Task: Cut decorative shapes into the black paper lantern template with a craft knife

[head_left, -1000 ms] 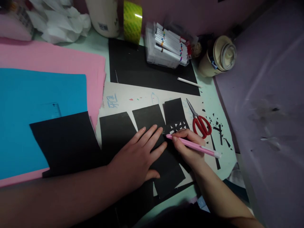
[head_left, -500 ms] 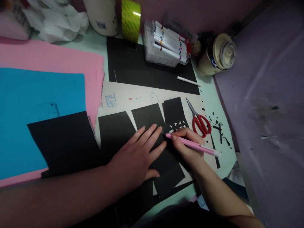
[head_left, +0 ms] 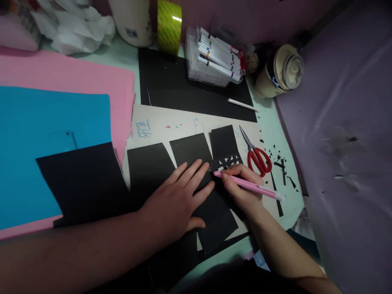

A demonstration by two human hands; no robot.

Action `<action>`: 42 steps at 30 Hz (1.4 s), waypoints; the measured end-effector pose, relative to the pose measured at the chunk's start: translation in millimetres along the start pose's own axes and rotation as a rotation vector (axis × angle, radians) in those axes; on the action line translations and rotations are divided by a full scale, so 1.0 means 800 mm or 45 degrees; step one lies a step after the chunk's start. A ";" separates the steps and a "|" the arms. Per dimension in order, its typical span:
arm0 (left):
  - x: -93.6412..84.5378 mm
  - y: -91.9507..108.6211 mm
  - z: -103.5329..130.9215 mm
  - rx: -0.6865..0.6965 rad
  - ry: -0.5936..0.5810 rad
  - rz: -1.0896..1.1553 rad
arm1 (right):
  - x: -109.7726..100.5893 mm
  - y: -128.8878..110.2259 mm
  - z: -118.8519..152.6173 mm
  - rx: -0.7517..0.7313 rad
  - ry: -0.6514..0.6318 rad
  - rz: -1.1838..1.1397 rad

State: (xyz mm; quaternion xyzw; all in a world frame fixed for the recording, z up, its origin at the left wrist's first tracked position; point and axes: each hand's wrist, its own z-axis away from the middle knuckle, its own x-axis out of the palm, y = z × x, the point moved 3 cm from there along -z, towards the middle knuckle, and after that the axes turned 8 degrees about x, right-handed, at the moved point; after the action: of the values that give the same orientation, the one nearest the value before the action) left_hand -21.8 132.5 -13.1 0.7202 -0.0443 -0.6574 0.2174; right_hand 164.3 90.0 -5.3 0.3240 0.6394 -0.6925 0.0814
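Observation:
My left hand point(head_left: 180, 196) lies flat with fingers spread, pressing on black paper point(head_left: 190, 151). My right hand point(head_left: 243, 188) pinches a slim pink craft knife point(head_left: 251, 185), pen-like with a whitish end. The knife's tip meets the black paper just right of my left fingertips; its blade is too small to make out clearly. Angular cut-outs point(head_left: 228, 161) show pale in the strip of black paper above my right hand. Red-handled scissors point(head_left: 259, 159) lie a little beyond that hand, blades together.
Black scraps point(head_left: 283, 167) are scattered to the right. Behind stand a clear box of markers point(head_left: 214, 61), yellow tape point(head_left: 169, 28) and a cream container point(head_left: 278, 73). A white stick point(head_left: 243, 105) rests on another black sheet point(head_left: 171, 90). Blue paper point(head_left: 55, 118) and pink paper point(head_left: 119, 81) lie left.
Almost nothing differs. The view has shifted very slightly; both hands and the craft knife stay in the same place on the black paper.

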 end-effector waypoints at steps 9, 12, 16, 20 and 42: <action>-0.001 0.000 0.000 -0.001 -0.004 0.003 | 0.000 -0.001 0.000 -0.005 -0.012 0.012; -0.001 0.000 -0.001 -0.001 -0.002 0.009 | 0.000 -0.002 0.000 -0.006 -0.011 0.001; 0.000 0.000 0.000 -0.001 -0.014 0.019 | 0.000 -0.003 -0.001 0.008 -0.017 0.016; 0.000 0.000 -0.001 -0.002 -0.013 0.014 | 0.001 -0.005 -0.002 0.029 -0.021 0.023; 0.000 0.000 0.001 0.002 0.012 -0.015 | -0.001 0.001 -0.001 0.052 -0.004 -0.034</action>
State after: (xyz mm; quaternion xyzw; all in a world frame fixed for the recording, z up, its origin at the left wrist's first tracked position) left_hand -22.8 131.8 -13.4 0.7237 -0.0395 -0.6552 0.2130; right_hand 165.6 90.2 -5.2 0.3158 0.6294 -0.7069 0.0664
